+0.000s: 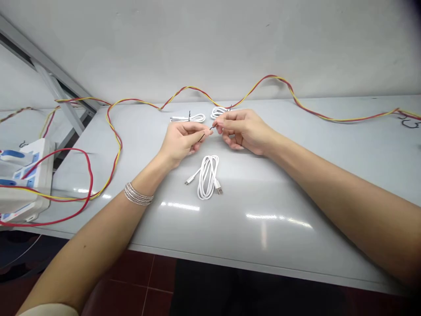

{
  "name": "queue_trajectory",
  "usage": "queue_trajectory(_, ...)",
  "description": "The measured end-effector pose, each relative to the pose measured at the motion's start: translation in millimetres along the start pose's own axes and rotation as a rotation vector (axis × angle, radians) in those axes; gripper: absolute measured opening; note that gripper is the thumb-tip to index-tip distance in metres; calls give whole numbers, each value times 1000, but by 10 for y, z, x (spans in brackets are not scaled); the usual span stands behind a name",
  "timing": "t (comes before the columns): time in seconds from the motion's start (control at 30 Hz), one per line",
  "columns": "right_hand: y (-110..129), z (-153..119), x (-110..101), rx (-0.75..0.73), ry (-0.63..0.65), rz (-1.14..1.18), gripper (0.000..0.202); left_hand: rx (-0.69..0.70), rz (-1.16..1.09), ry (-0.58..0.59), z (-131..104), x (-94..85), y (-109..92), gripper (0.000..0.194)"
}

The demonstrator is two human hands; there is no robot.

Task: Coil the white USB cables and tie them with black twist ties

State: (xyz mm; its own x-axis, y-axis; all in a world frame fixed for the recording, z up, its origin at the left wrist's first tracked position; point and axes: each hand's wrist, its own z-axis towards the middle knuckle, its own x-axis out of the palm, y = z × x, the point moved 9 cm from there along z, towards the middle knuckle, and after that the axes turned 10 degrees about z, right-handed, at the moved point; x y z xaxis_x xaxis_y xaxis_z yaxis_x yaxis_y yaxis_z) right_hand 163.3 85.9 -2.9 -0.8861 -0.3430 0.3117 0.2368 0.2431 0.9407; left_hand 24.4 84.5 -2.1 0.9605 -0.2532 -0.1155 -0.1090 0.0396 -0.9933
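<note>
Between my two hands runs a short black twist tie (213,127). My left hand (183,138) pinches one end of it between thumb and forefinger, and my right hand (242,129) pinches the other. Just below them on the table lies a loosely coiled white USB cable (208,177), its two plugs pointing toward me. Behind my left hand rests a bundled white cable (197,118) with a black tie round it. Another tied white cable (217,112) sits behind my right hand, which partly covers it.
A twisted red and yellow wire (189,87) runs along the back of the grey table (283,193) and loops down at the left. There a white power strip (39,175) holds plugs. More black ties (410,124) lie at the far right. A metal frame (54,83) stands back left.
</note>
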Motion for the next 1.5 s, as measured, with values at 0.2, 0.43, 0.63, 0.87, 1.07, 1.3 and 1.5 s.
queue_trajectory(0.2, 4, 8, 47, -59, 28, -38, 21, 0, 7, 9, 3, 26, 11, 20)
queue_trajectory(0.43, 3, 5, 60, -42, 6, -84, 19, 100, 124, -38, -12, 22, -52, 17)
queue_trajectory(0.63, -72, -12, 47, 84, -23, -133, 32, 264, 219, -98, -33, -9, -155, 12)
queue_trajectory(0.87, -110, -47, 75, 172, -60, -49, 28, 423, 489, -152, -114, -4, -284, 7)
queue_trajectory(1.07, -155, -28, 52, 192, -40, -15, 18, 554, 649, -185, -178, 10, -382, 7)
queue_trajectory(1.3, -220, -14, 35, 245, -75, 76, 15, 563, 736, -157, -182, 43, -407, 4)
queue_trajectory(1.5, -249, -40, 89, 287, -70, 163, 12, 577, 809, -154, -187, 68, -422, 5)
